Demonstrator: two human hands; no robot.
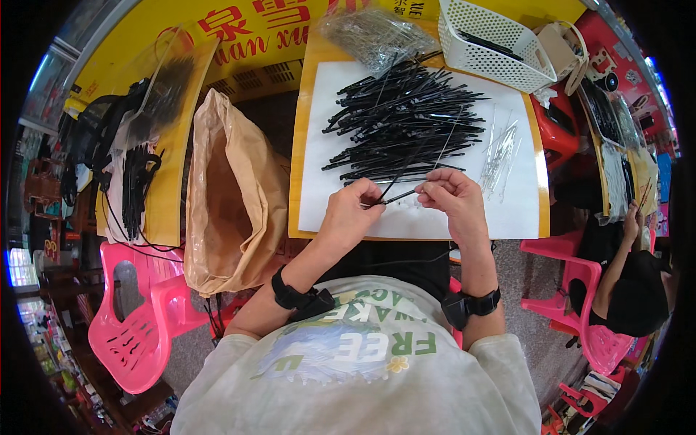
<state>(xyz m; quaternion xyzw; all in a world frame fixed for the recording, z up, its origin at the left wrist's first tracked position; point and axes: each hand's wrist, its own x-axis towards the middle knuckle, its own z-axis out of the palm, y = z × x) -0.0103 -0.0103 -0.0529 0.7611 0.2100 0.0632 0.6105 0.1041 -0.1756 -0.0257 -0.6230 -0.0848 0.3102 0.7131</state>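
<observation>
Above the near edge of the white-topped table, both my hands hold a thin black stick (401, 196) between them. My left hand (349, 216) pinches its left end, and another dark stick slants up from those fingers. The thumb and fingers of my right hand (458, 201) are closed at the other end. Just beyond my hands lies a large heap of thin black sticks (406, 119), mostly lying crosswise. Several thin silvery wire pieces (500, 156) are spread to the right of the heap. What the sticks are exactly, I cannot make out.
A clear plastic bag (377, 36) and a white perforated basket (496, 47) stand at the table's far side. An open brown paper sack (235, 203) is left of the table, near a pink chair (134, 319). Another person (634, 290) sits at the far right.
</observation>
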